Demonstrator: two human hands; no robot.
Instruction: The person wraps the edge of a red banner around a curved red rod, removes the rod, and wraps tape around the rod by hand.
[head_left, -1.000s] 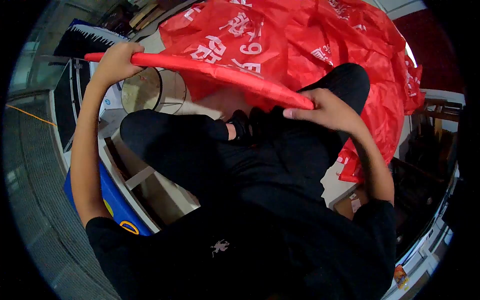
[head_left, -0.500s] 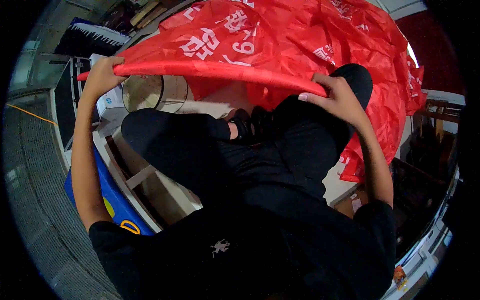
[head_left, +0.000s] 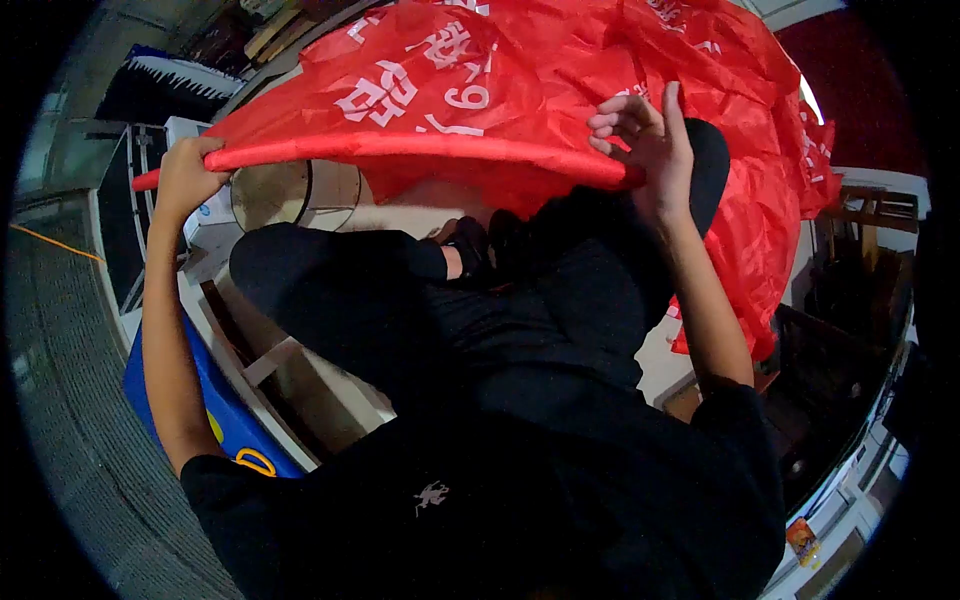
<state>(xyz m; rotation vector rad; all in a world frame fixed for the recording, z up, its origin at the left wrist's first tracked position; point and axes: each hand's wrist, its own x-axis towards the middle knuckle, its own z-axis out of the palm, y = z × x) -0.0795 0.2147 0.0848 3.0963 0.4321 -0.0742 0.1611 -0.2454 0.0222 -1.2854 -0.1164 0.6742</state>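
A large red cloth [head_left: 560, 80] with white characters spreads crumpled beyond my knees. Its near edge is a narrow folded or rolled strip [head_left: 400, 148] running across in front of me. My left hand [head_left: 190, 172] is closed round the strip near its left end, and a short tip sticks out past the hand. At the strip's right end, my right hand [head_left: 650, 150] is raised with its fingers apart and the palm partly turned up, gripping nothing. The strip's end lies by the base of that hand; whether they touch is unclear.
Below the strip stands a round-topped object [head_left: 270, 195] on the left. A blue case [head_left: 190, 385] with a yellow handle lies beside my left arm. Dark wooden furniture [head_left: 860, 270] is at the right. My crossed legs [head_left: 340, 285] are in the middle.
My right hand has let go of the strip and opened, with its fingers lifted. My left hand keeps its hold and has moved slightly left and down, along with the strip.
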